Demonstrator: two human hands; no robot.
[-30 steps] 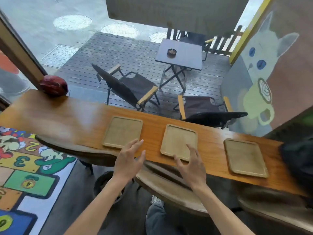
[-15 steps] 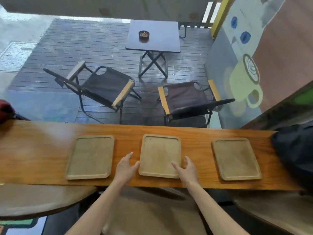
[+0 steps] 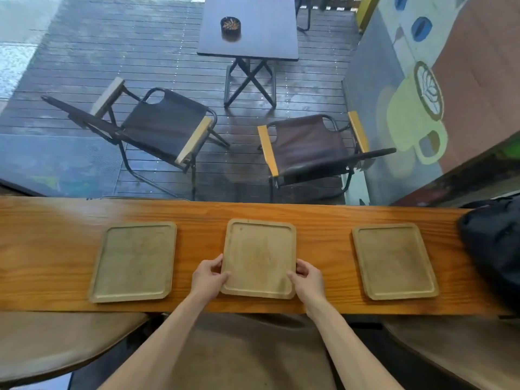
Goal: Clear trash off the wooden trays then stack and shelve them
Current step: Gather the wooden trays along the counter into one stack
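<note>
Two hands clasp the middle tray (image 3: 259,257) on the wooden tabletop (image 3: 42,249): the left hand (image 3: 207,280) pinches its left edge, the right hand (image 3: 308,280) its right. Its long axis runs away from the person. Left tray (image 3: 133,261) and right tray (image 3: 394,260) lie bare alongside. No writing shows.
</note>
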